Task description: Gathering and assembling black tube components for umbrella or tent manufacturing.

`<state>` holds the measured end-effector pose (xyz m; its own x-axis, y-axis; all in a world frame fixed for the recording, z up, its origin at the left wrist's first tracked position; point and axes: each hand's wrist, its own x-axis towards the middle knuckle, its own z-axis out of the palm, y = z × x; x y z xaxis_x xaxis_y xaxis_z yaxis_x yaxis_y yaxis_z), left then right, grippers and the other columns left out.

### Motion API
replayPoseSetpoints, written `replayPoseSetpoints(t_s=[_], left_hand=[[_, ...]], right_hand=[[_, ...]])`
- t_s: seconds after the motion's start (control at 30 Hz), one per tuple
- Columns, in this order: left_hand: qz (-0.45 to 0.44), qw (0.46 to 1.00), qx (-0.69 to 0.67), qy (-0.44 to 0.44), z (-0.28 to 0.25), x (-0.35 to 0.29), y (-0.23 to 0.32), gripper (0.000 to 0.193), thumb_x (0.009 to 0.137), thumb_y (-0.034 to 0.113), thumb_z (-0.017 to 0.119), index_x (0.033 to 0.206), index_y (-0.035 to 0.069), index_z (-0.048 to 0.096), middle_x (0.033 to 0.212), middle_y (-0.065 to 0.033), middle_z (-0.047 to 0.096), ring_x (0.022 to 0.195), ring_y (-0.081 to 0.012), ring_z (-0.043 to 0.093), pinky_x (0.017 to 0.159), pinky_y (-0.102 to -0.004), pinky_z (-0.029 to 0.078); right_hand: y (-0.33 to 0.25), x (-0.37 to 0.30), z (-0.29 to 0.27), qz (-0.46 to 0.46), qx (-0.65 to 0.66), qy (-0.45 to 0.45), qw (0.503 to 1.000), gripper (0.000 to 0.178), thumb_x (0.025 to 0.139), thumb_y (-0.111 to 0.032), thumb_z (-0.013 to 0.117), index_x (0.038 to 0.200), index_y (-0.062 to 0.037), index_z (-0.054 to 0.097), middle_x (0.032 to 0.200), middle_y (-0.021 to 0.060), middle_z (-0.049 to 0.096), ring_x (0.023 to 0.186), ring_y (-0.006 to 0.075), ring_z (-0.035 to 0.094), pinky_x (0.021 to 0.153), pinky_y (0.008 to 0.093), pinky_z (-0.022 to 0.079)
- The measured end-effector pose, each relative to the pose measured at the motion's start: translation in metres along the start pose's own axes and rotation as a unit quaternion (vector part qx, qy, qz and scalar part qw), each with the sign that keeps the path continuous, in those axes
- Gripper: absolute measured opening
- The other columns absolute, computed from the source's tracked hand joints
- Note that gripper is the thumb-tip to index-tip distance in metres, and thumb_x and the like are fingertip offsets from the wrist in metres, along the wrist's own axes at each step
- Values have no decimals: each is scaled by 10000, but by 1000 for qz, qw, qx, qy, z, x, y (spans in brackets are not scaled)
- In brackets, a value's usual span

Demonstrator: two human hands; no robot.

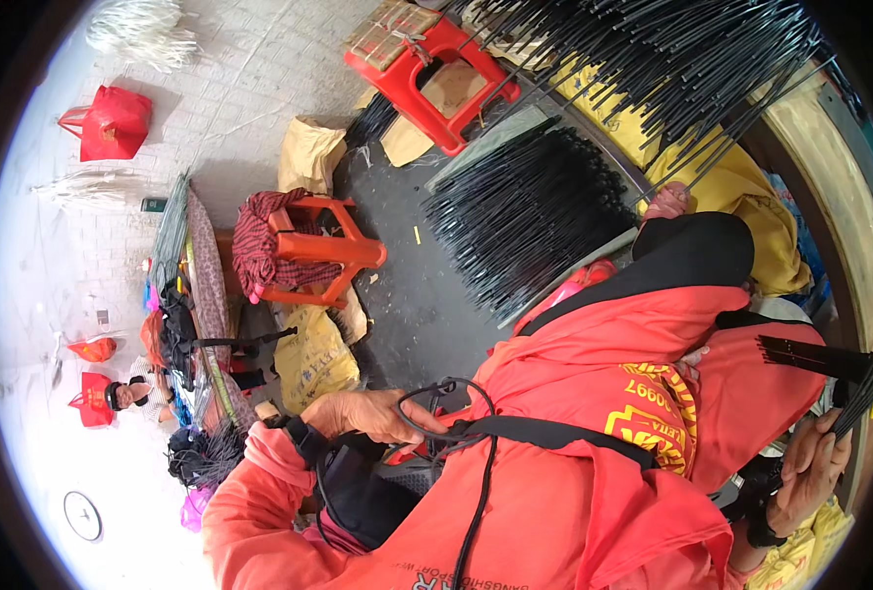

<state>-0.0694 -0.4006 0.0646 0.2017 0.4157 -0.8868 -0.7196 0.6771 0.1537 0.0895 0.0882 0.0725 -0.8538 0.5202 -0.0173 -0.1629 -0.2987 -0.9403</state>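
Observation:
My left hand [382,417] is at my waist, its fingers closed around a thin black cord [476,390] that loops over the black strap [554,431] of my red apron [554,492]. At the far right my right hand [812,464] grips the lower end of a bundle of thin black rods [857,383]. The bundle's other ends fan out over my red-covered knee. A dense stack of similar black rods [530,211] lies on a pale board beside my leg.
More long black rods [672,69] jut out at the top right above yellow sacks [751,211]. Two red plastic stools stand ahead, one bare [436,88], one draped with checked cloth [299,246]. Another person [136,395] is far left. A curved wooden edge [840,187] borders the right.

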Motion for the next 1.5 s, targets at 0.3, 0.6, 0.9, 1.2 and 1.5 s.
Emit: replayPoseSetpoints(t_s=[0.3,0.6,0.9,1.2,1.5], left_hand=[[-19,997,74,11,40,11,-17,229,905,159,467,809,8,609,819,-32,499,617,-78,437,608,-244,407],[285,910,-272,127,84,43,-51,316,823,-25,520,1129,47,545,892,20,495,736,-129,508,775,-242,441],[98,972,-208,53,45,12,-33,381,708,-76,575,1085,-24,580,857,-34,578,600,-67,467,489,-213,363],[115,920,-374,16,72,14,-25,407,815,12,573,1210,3,477,1085,-44,544,988,-131,523,893,-277,423],[333,778,-520,112,92,50,-18,380,814,-21,508,1190,-5,455,918,-26,543,773,-87,522,633,-200,446]], right_hand=[[6,-3,7,4,10,-20,1000,167,920,-102,454,940,63,434,509,38,382,370,81,340,308,161,311],[8,0,10,-3,22,-44,999,186,924,-99,431,976,80,426,502,48,395,356,93,348,326,162,327],[7,-5,10,5,33,-60,998,194,917,-111,458,962,76,430,492,48,398,355,100,368,327,170,329],[11,-9,14,15,39,-60,997,215,910,-130,482,947,76,435,477,38,384,363,102,379,333,169,330],[12,-4,23,19,64,-103,992,220,910,-121,481,953,91,441,483,47,385,377,106,380,324,186,354]])
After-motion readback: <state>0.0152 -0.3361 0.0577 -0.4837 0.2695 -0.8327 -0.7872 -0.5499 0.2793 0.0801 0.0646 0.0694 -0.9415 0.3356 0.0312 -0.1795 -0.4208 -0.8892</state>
